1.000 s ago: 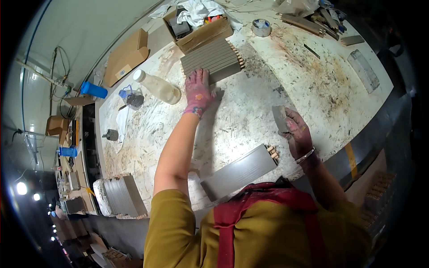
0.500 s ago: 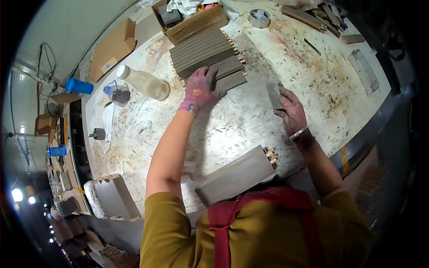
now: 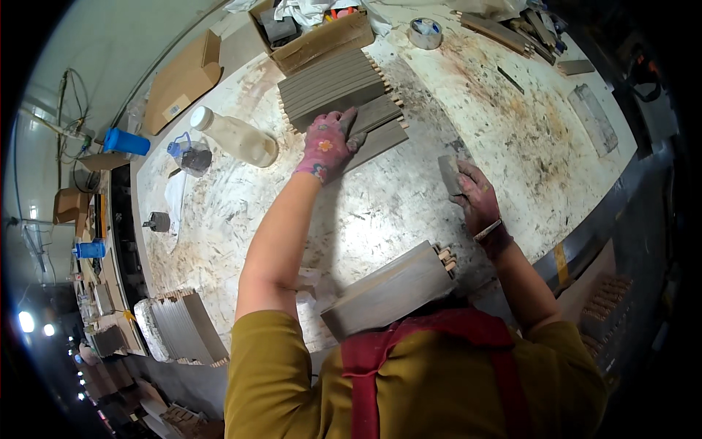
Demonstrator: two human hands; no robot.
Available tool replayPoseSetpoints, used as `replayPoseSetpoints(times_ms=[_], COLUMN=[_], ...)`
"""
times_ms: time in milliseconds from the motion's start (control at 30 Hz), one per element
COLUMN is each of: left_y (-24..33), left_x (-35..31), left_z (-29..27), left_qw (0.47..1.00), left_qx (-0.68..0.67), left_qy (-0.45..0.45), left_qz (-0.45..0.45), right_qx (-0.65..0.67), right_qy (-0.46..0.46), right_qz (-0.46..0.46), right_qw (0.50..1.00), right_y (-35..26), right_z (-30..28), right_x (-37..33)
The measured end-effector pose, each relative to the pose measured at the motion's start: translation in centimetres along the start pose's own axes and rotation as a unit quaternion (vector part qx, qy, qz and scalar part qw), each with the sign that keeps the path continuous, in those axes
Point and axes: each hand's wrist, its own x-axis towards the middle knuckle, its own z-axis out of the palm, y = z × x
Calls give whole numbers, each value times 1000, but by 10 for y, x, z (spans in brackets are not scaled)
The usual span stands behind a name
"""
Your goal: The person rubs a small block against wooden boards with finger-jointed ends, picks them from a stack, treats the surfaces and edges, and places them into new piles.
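My left hand (image 3: pixel 327 148), in a pink flowered glove, has its fingers and thumb closed about the nearest grey wooden slat (image 3: pixel 382 143). Part of that slat is hidden under the palm. It lies just in front of a row of similar slats (image 3: pixel 333 86) set side by side, with short pale pegs along their ends. Off to the right, my right hand (image 3: pixel 479 199), in a stained glove, grips a thin grey rectangular block (image 3: pixel 449 175) between thumb and fingers, above the table. A larger grey wooden piece (image 3: pixel 391 287) with pegs at its right end lies close to my body.
A white-capped bottle (image 3: pixel 238 137) and a small clear jug (image 3: pixel 194 158) stand left of the slats. Behind is an open cardboard box (image 3: pixel 322 42), with a tape roll (image 3: pixel 425 32) to its right. More stacked slats (image 3: pixel 186 328) sit at the table's near left.
The nearest slat has shifted slightly right and angled away from the row, under my left hand. My right hand has come a little nearer to me with the block.
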Motion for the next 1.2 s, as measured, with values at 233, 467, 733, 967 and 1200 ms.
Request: replayPoseSetpoints(times_ms=[233, 467, 733, 967, 1200], left_y=[34, 47, 57, 63, 56], left_x=[-28, -56, -86, -82, -85], left_z=[-2, 22, 32, 33, 19], left_qw=[997, 998, 998, 998, 997], left_qx=[-21, -33, -23, 0, -27], left_qy=[-56, -15, 23, 14, -32], left_qz=[-39, -48, -61, -65, -71], right_qx=[-26, -104, -377, -435, -448], right_qy=[10, 6, -47, -20, -87], right_qz=[-13, -120, -201, -304, -177], right_qw=[1000, 987, 903, 847, 872], right_y=[-4, -19, -26, -22, -45], right_z=[-7, 12, 51, 51, 2], right_x=[0, 55, 82, 75, -2])
